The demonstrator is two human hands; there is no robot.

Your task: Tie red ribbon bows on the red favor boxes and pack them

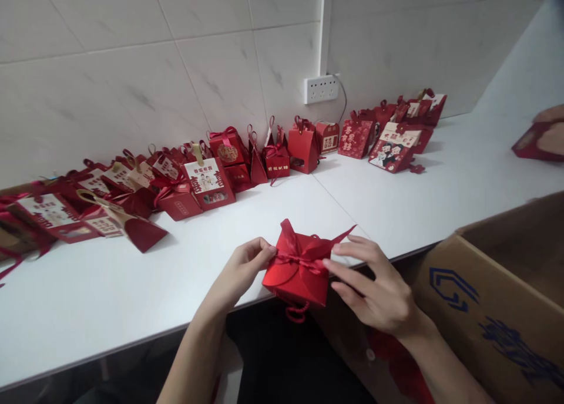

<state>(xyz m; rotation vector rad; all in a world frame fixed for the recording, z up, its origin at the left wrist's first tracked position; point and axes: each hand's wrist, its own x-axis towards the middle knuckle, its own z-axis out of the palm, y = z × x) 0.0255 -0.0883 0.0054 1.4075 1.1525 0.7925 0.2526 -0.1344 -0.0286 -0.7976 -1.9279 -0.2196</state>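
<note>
A small red gift box (pixel 294 283) sits at the table's front edge, between my two hands. A shiny red ribbon (pixel 301 259) is tied in a bow across its overlapping top flaps, with one pointed tail reaching right. My left hand (pixel 242 269) is closed at the box's left side, thumb and fingertips pinching a loop of the ribbon. On the other side, my right hand (pixel 382 295) has its fingers spread, one fingertip touching the bow's right end. A twisted red cord (pixel 296 313) hangs from the box's near side.
Many red gift boxes and bags (pixel 210 182) stand along the tiled wall on the white table (pixel 259 213). A power strip (pixel 321 90) is mounted on the wall. An open cardboard box (pixel 489 310) is at the right. Another person's hand (pixel 551 133) holds a red box at far right.
</note>
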